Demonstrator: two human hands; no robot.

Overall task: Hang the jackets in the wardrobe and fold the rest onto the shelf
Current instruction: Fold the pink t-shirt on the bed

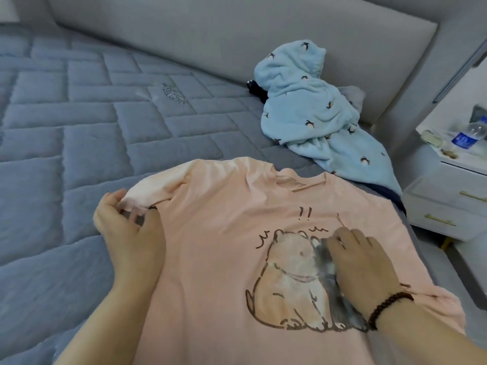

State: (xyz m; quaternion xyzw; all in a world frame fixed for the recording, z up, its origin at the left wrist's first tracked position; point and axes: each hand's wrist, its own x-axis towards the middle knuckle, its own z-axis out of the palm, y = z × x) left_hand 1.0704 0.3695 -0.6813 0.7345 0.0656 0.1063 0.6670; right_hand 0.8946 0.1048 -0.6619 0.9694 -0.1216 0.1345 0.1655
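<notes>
Hands [126,230] on pink T-shirt [224,259]

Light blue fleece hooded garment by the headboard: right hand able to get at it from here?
Probably yes: the light blue fleece hooded garment lies uncovered beyond the pink T-shirt, nothing between it and the right hand.

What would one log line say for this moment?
stage: folding pink T-shirt on bed | left hand: pinches sleeve | right hand: flat on print | blue hooded jacket: unhung
</notes>
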